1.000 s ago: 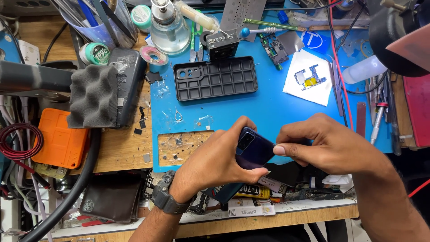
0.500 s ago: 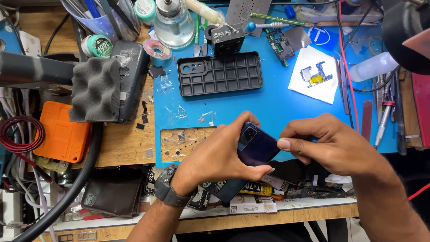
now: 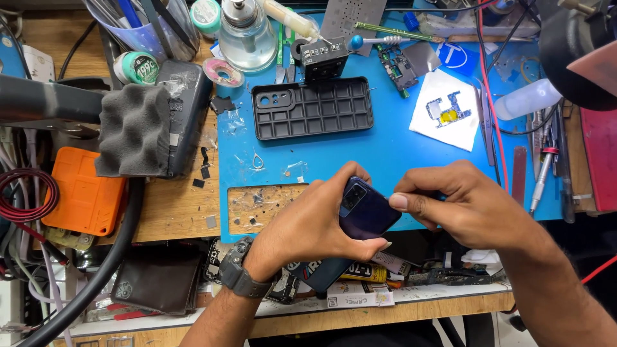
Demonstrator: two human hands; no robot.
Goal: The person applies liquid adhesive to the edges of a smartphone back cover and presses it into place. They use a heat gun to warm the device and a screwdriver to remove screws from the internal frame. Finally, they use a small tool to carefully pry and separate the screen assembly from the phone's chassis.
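Both my hands hold a dark blue phone (image 3: 367, 209) back side up, its camera block facing me, over the front edge of the blue work mat (image 3: 398, 148). My left hand (image 3: 315, 222), with a dark wristwatch on its wrist, cups the phone from the left and underneath. My right hand (image 3: 466, 209) grips the phone's right end, thumb pressed on its upper edge. A black phone case (image 3: 313, 108) lies inside up on the mat behind the hands. A small circuit board (image 3: 448, 113) rests on a white paper at the mat's right.
A glass bottle (image 3: 245, 33), tape rolls and tools crowd the back. Grey foam block (image 3: 134, 130) and an orange case (image 3: 83, 193) sit at left, a brown wallet (image 3: 154, 279) at front left. Tweezers and screwdrivers (image 3: 543, 164) lie at right. Red cable (image 3: 490, 96) crosses the mat.
The hands and phone have stayed almost where they were; the view has shifted slightly. My right thumb has moved a little along the phone's upper edge.
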